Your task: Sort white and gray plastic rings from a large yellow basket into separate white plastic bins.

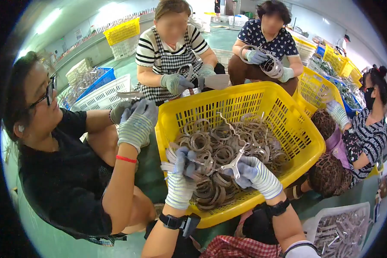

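Both my hands wear striped gloves with grey fingers, above a yellow plastic basket (318,150) heaped with grey metal rings (223,152). My right hand (262,178) grips a shiny, branched metal piece (235,164) whose thin arm points up over the heap. Curled at the basket's near left rim, my left hand (181,174) is closed around a small bunch of curved grey metal strips (169,158); its fingertips are partly hidden. A thin wavy metal strip (231,125) rises from the heap just beyond the branched piece.
Close on my left, a co-worker's gloved hands (137,122) hold a metal piece near the rim. Two more people sit across the basket, handling metal parts (217,81). Another person sits at right. A white crate (365,210) of metal pieces stands at lower right.
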Action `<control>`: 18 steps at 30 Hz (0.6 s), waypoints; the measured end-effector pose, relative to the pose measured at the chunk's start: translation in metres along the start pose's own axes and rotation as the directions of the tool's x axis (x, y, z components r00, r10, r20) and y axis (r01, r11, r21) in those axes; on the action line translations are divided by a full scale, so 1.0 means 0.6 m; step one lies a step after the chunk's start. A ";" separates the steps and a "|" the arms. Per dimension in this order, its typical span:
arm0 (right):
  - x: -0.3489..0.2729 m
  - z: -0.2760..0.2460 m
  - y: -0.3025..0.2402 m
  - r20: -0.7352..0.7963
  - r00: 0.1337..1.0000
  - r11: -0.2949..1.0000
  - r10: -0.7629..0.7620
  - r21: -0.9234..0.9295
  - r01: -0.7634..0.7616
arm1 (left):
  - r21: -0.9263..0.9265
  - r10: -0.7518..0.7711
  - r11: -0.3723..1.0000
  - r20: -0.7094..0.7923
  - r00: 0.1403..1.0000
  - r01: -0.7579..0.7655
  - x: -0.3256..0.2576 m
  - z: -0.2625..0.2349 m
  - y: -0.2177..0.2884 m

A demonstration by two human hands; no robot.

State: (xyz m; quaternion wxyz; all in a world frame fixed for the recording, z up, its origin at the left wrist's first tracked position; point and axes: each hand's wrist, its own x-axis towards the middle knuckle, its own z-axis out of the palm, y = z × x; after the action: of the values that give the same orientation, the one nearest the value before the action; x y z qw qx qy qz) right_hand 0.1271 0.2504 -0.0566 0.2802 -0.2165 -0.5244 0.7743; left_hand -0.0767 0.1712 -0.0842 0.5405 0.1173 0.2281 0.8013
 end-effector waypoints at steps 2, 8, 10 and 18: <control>0.001 -0.001 0.000 -0.079 0.997 1.000 -0.011 -0.026 0.009 | 0.157 0.045 0.987 -0.174 0.984 -0.017 0.000 0.014 0.012; 0.011 -0.043 0.031 -0.207 0.944 0.966 -0.256 -0.068 0.248 | 0.120 -0.068 0.991 0.099 0.993 0.055 -0.014 -0.006 -0.003; 0.017 -0.036 0.038 -0.321 0.917 0.964 -0.237 -0.198 0.180 | 0.279 -0.276 0.941 0.305 0.912 0.191 -0.016 -0.026 -0.004; 0.011 -0.028 0.035 -0.028 0.934 0.705 -0.357 -0.664 0.250 | 0.413 -0.439 0.865 0.347 0.828 0.285 -0.031 -0.016 -0.014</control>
State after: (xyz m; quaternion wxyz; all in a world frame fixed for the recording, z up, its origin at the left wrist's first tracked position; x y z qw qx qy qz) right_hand 0.1283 0.2604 -0.0828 0.3510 -0.2699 -0.7650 0.4677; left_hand -0.0672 0.1545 -0.0955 0.6924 0.3373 0.2576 0.5835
